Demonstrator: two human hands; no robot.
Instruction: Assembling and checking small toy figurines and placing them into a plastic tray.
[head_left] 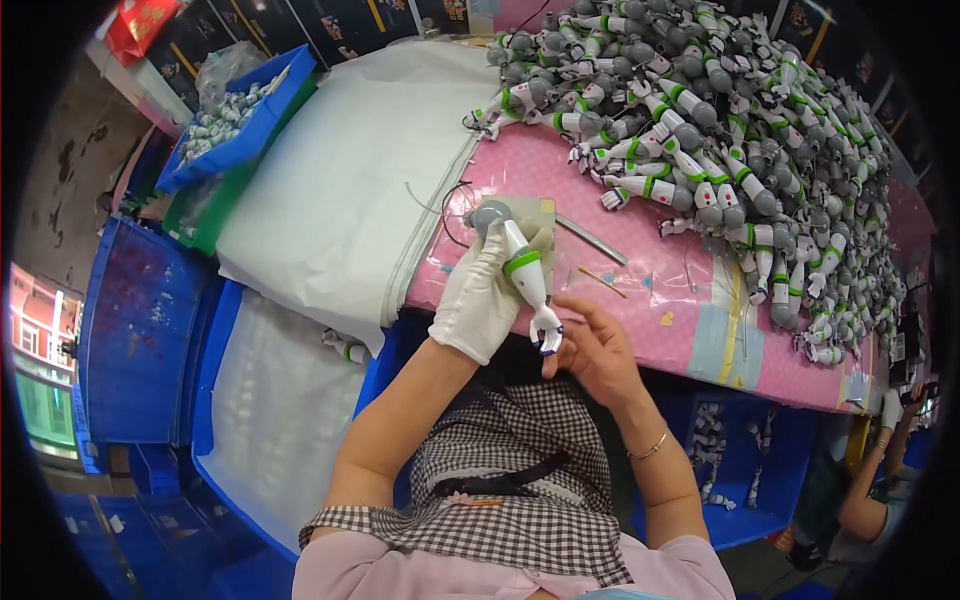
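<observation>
We look down on a white toy arm point(533, 283) held above the near edge of a pink-covered counter point(640, 310); we place everything else from this toy arm. Its long axis runs on a slant. The round grey end point(490, 213) points away from the body and to the left; the small white toy hand point(546, 328) points back toward the body and to the right. A bright green band point(522, 262) circles it between those ends.

The left hand point(472, 300), in a white glove, is the nearer of our two hands: it wraps the toy arm's upper half, thumb on top and fingers behind, the grey end poking out beyond. The right hand point(598, 350), bare, waits at the toy arm's lower end, just right of the toy hand, its fingers loosely bent. We cannot tell whether they pinch that tip or merely hover beside it.

A thin dark wire point(447, 222) loops just left of the grey end. Right of the toy arm, a metal strip point(592, 240) and a thin stick point(603, 282) lie on the counter. Beyond it, to the right, rises a big heap of similar toy arms point(710, 150); beyond it, to the left, spreads white sheeting point(350, 140).
</observation>
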